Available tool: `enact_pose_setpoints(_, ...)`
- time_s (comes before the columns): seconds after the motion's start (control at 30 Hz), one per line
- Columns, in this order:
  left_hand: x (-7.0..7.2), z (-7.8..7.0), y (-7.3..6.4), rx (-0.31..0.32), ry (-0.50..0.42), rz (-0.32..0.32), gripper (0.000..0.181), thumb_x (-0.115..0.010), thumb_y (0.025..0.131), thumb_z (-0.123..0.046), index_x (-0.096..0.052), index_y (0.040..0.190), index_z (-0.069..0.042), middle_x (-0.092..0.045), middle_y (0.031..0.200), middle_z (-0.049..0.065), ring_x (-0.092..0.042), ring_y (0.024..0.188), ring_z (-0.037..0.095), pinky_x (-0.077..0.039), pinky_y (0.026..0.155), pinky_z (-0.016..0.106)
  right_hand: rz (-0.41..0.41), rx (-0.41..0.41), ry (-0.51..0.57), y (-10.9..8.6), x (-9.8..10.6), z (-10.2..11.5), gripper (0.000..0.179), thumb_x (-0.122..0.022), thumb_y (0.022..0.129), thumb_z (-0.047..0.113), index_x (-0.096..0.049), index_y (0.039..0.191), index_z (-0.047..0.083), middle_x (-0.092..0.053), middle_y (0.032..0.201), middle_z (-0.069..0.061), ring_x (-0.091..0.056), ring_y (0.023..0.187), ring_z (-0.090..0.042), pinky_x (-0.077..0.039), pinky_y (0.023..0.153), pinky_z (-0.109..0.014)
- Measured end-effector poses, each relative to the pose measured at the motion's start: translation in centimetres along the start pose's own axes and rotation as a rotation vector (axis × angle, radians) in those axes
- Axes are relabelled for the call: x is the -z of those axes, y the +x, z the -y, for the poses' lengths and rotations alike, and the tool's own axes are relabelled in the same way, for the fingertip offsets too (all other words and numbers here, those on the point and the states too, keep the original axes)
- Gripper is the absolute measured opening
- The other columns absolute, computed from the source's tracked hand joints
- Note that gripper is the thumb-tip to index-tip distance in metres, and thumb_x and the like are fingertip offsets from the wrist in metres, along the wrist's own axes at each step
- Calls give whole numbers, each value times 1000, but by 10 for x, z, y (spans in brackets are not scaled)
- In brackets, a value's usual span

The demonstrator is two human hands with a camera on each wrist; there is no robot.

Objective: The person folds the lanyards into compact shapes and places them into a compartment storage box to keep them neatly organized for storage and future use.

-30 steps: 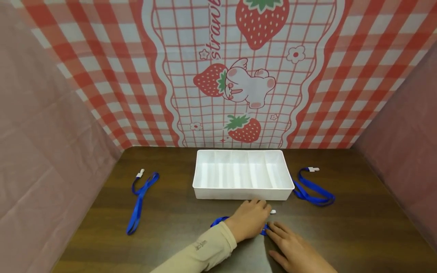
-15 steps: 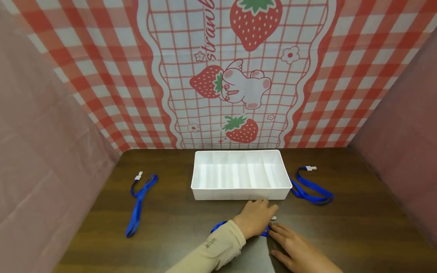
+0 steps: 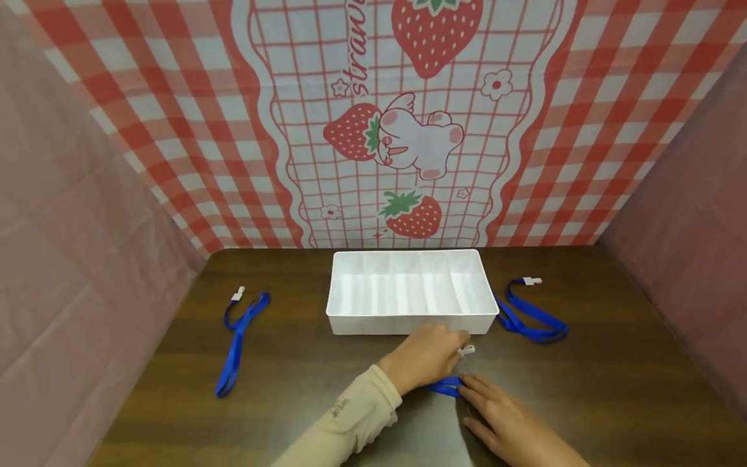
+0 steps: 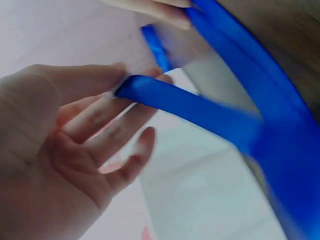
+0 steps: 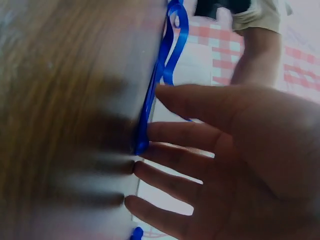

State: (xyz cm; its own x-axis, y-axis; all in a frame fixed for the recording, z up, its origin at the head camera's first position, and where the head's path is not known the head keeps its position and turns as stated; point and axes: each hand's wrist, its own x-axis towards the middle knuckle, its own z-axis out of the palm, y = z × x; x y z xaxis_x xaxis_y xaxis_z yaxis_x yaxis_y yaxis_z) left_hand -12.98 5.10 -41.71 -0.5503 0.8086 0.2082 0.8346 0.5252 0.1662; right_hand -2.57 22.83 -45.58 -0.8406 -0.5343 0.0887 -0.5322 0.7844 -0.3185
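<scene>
In the head view a blue lanyard point(image 3: 446, 386) lies on the table in front of the white box, partly hidden by my left hand point(image 3: 425, 355). That hand pinches one end of the strap between thumb and fingers, as the left wrist view shows, with the band point(image 4: 192, 110) stretching away from the fingertips. A white clip point(image 3: 467, 350) shows beside its fingers. My right hand point(image 3: 503, 415) rests at the lanyard's near right end. Its fingers are straight and spread in the right wrist view, with fingertips touching the strap point(image 5: 145, 115) and table.
A white box point(image 3: 411, 324) with several compartments stands at the back middle. One more blue lanyard point(image 3: 236, 347) lies at the left, and another lanyard point(image 3: 539, 324) beside the box at the right. Checked cloth point(image 3: 204, 130) hangs behind the table.
My left hand has taken hold of the strap near the clip, and the clip has shifted with it. The strap's left bend no longer shows beside the sleeve. My right hand stays nearly still.
</scene>
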Motion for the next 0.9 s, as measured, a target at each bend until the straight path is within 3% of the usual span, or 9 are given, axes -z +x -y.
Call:
enact_pose_setpoints(0.17, 26, -4, -17, -59, -146, -161, 5, -64, 97, -16, -62, 100, -13, -63, 76, -10, -49, 59, -4, -41, 58, 11, -10, -82, -28, -1, 2, 5, 44, -72, 92, 24, -64, 125, -4, -60, 132, -17, -59, 119, -35, -52, 91, -50)
enact_pose_setpoints(0.3, 43, -7, -38, -30, -219, -276, 4, -62, 96, -14, -61, 101, -13, -65, 78, -10, -52, 63, -4, -48, 69, 18, -22, -96, -42, -2, 4, 6, 42, -74, 90, 23, -66, 122, -3, -61, 130, -16, -60, 117, -34, -53, 90, -49)
enact_pose_setpoints(0.5, 57, -7, -67, 6, -240, -370, 3, -62, 95, -12, -62, 96, -14, -64, 86, -10, -59, 78, 2, -49, 76, 21, -17, -88, -33, -1, 5, 5, 42, -74, 90, 24, -67, 123, -1, -61, 131, -16, -60, 117, -35, -52, 90, -50)
enact_pose_setpoints(0.67, 63, -8, -84, 38, -248, -408, 5, -67, 92, -12, -63, 97, -14, -60, 90, -7, -54, 81, 5, -46, 73, 18, -26, -77, -14, -1, 4, 5, 41, -73, 91, 24, -67, 122, -2, -61, 130, -17, -61, 117, -35, -52, 91, -50)
enact_pose_setpoints(0.8, 65, -11, -98, 73, -356, -376, 18, -62, 99, -15, -65, 116, -11, -64, 97, -5, -53, 77, 2, -46, 67, 14, -39, -67, 24, 0, 4, 4, 38, -74, 90, 22, -68, 120, -1, -62, 128, -16, -61, 115, -35, -53, 90, -51)
enact_pose_setpoints(0.9, 65, -14, -105, 78, -447, -379, 23, -58, 102, -19, -64, 123, -10, -65, 104, -4, -55, 78, 0, -47, 67, 11, -106, -49, 39, 5, 4, 4, 26, -76, 89, 18, -70, 111, 5, -63, 120, -11, -65, 103, -25, -56, 80, -43)
